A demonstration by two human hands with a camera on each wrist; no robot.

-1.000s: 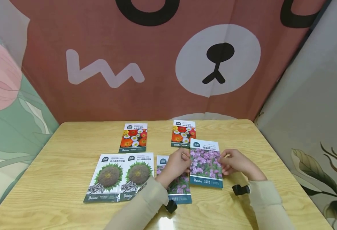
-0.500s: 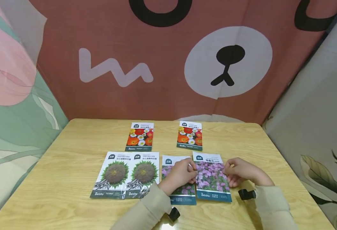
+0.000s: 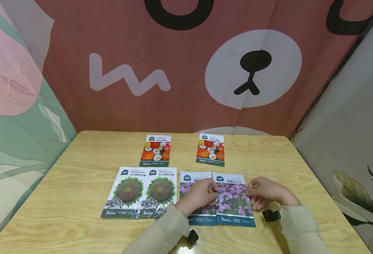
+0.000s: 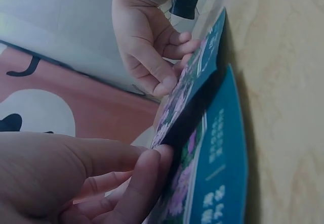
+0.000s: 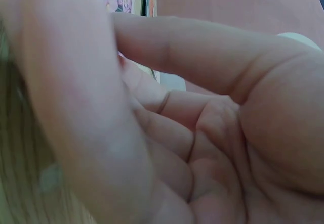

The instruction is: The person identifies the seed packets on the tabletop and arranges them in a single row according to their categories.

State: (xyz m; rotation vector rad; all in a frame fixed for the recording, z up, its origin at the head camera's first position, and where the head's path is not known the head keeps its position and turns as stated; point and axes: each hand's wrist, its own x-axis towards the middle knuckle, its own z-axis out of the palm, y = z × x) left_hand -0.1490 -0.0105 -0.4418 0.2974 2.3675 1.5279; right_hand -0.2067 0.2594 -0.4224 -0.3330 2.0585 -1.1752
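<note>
A seed packet with pink-purple flowers lies near the front of the table, slightly raised along its edge in the left wrist view. My left hand pinches its left edge between thumb and fingers. At its right edge, my right hand pinches the side with curled fingers. Beneath my left hand lies a second purple-flower packet, partly covered by that hand. The two packets sit side by side, their neighbouring edges close together. In the right wrist view my own fingers hide most of the packet.
To the left, two sunflower seed packets lie side by side. Further back are a red-and-white flower packet and a matching one, spaced apart. A bear-patterned cloth hangs behind the wooden table.
Both hands have brought the right purple-flower packet down and toward the front, until it lies level beside its twin. The head view has shifted slightly.
</note>
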